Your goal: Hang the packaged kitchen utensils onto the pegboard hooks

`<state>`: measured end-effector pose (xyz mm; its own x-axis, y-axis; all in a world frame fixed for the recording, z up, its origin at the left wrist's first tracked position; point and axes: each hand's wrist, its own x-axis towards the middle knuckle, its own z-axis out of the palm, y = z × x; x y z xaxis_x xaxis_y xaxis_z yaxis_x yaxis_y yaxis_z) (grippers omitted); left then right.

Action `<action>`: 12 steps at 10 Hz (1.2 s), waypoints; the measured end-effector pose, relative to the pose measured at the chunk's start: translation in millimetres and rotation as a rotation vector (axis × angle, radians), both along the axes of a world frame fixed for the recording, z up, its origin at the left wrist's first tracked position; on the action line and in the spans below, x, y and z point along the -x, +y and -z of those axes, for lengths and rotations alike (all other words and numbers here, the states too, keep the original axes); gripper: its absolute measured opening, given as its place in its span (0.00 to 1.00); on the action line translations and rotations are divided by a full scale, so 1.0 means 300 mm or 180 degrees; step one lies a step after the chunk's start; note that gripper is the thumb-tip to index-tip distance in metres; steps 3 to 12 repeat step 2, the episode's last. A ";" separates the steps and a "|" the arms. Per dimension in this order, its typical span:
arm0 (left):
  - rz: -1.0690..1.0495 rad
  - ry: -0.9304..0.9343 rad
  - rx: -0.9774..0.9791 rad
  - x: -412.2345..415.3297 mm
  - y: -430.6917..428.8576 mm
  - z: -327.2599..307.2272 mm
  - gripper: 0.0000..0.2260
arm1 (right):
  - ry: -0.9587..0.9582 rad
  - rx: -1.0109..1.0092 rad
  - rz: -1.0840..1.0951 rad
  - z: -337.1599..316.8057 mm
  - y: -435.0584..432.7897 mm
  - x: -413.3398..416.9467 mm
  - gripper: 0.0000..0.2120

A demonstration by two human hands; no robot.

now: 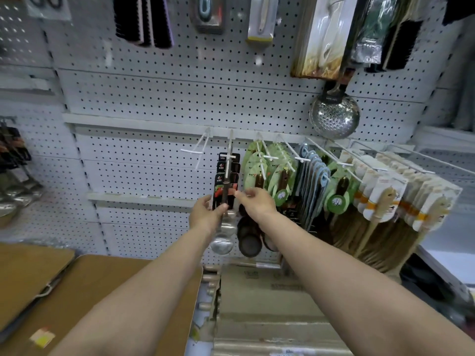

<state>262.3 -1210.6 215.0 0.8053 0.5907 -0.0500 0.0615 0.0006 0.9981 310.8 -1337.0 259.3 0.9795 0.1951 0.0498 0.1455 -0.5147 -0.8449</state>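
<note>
1. Centre of frame: a person's left hand (pixel 207 214) grips the handle of a black-carded steel ladle (pixel 226 187), fingers curled round it below the card, apparently to keep the long utensil from swinging.
2. The right hand (pixel 255 201) reaches in from the right and its fingers (pixel 237 194) pinch the card's right edge, probably to square the pack to the hook.
3. The ladle sits just below the white wire hook (pixel 230 156), in front of matching black cards already hung there. Whether its hang-hole is fully on the wire cannot be told.
4. Its bowl hangs low, over the stacked cardboard boxes (pixel 270 304) at bottom centre.
5. An empty white hook (pixel 198 151) juts from the grey perforated pegboard (pixel 154 98) just to the left.
6. To the right hang green-carded dark spoons (pixel 259 170), then white-carded wooden spatulas (pixel 385 199), grouped by type.
7. A brown wooden desk (pixel 102 291) fills the lower left.
</note>
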 end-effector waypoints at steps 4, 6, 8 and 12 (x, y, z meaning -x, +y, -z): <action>-0.0078 0.0102 -0.1813 0.115 -0.029 -0.142 0.31 | -0.0610 0.1134 -0.0270 -0.113 -0.140 0.125 0.29; -0.0078 0.0102 -0.1813 0.115 -0.029 -0.142 0.31 | -0.0610 0.1134 -0.0270 -0.113 -0.140 0.125 0.29; -0.0078 0.0102 -0.1813 0.115 -0.029 -0.142 0.31 | -0.0610 0.1134 -0.0270 -0.113 -0.140 0.125 0.29; -0.0078 0.0102 -0.1813 0.115 -0.029 -0.142 0.31 | -0.0610 0.1134 -0.0270 -0.113 -0.140 0.125 0.29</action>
